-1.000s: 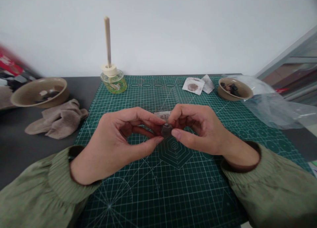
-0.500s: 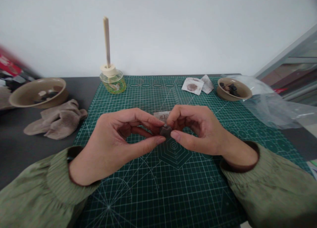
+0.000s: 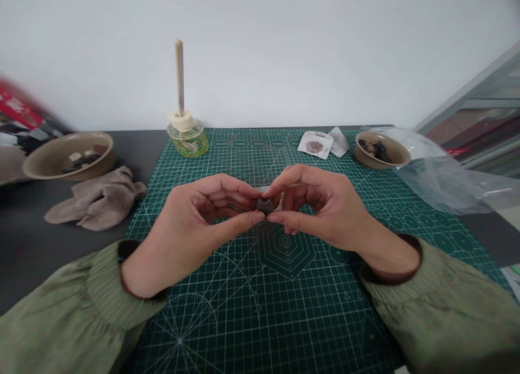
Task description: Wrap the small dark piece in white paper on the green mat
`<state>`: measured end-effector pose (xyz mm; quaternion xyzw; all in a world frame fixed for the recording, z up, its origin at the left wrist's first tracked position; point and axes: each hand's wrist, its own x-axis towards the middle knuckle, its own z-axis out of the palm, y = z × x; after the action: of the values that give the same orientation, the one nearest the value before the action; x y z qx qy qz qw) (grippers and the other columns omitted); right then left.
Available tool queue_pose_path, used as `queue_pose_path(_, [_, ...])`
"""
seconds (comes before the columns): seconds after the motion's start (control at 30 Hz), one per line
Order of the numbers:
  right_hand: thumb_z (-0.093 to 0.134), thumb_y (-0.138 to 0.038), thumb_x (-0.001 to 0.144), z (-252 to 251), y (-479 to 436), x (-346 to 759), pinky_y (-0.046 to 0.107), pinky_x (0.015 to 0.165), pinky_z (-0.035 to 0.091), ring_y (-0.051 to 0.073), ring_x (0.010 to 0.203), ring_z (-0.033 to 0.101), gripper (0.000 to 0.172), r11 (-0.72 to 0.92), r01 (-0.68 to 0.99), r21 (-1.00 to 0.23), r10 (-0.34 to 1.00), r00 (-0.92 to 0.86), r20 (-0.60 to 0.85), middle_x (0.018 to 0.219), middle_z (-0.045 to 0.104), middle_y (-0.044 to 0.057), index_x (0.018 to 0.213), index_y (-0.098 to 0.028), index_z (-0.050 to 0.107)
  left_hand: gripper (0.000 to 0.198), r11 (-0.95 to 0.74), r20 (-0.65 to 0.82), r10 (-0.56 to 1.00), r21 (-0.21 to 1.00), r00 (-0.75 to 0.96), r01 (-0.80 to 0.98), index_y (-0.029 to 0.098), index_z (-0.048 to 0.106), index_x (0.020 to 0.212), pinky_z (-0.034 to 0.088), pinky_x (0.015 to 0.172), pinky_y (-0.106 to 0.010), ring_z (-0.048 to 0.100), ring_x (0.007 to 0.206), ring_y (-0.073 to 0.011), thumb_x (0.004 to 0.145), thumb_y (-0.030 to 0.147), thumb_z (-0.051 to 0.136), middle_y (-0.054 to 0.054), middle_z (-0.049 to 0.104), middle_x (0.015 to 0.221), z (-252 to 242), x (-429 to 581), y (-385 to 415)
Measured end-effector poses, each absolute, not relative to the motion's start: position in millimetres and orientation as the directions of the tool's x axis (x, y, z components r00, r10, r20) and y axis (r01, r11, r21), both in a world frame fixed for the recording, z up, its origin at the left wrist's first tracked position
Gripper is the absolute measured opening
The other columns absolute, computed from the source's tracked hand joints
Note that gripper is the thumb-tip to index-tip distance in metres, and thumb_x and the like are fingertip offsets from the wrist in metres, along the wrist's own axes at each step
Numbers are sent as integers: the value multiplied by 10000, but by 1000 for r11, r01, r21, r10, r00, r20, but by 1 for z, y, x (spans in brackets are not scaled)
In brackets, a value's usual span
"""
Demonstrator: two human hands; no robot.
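head view: the left hand (image 3: 195,228) grips a small dark piece (image 3: 265,205) between thumb and fingertips. the right hand (image 3: 333,206) pinches the same piece at its right edge with thumb and index finger; its other fingers are curled. the dark piece is located between the two hands, above the cutting mat (image 3: 325,314), near the printed hexagons. a white sheet (image 3: 264,189) lies behind the fingertips, mostly hidden.

at the back right of the mat, two white sachets overlap: the front sachet (image 3: 314,145) bears a brown round patch; the rear sachet (image 3: 340,141) is partly covered. the right bowl (image 3: 371,160), just beside them, contains dark pieces. a clear plastic bag (image 3: 442,179) lies to its right.

at the back left stands a glass bottle (image 3: 190,142) with upright sticks (image 3: 179,76). the left bowl (image 3: 44,162) contains dark and light pieces; a brown cloth (image 3: 105,201) lies in front of it.
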<state>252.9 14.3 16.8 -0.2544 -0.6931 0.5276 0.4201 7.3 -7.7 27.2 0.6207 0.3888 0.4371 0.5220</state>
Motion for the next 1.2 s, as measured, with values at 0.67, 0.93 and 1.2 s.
queue_pose_path(0.67, [825,-208,1009,6,36,269,322,703,464,171,729,581,109,719,547,-430,692,-622,366,966,726,46,1094,-149,794,380,-653,319,756,439,572,618,148,733,1479,597,1300,-602,710,1495,-355,1158,325,634,-187,751,1580,-10,-6,0])
queue_pose_path(0.93, [799,-184,1015,5,37,269,324,700,466,170,726,589,86,717,516,-469,687,-637,351,989,726,39,1100,-177,789,403,-683,312,729,400,610,611,172,749,1517,592,1300,-636,695,1525,-372,1177,329,600,-194,757,1590,-10,-8,1])
queue_pose_path(1.2, [786,-192,1007,4,40,269,321,671,425,165,695,541,70,730,497,-469,670,-654,350,921,692,13,1072,-182,763,390,-691,324,722,400,612,603,183,766,1500,593,1296,-649,707,1513,-375,1167,316,614,-188,778,1561,-11,-8,2])
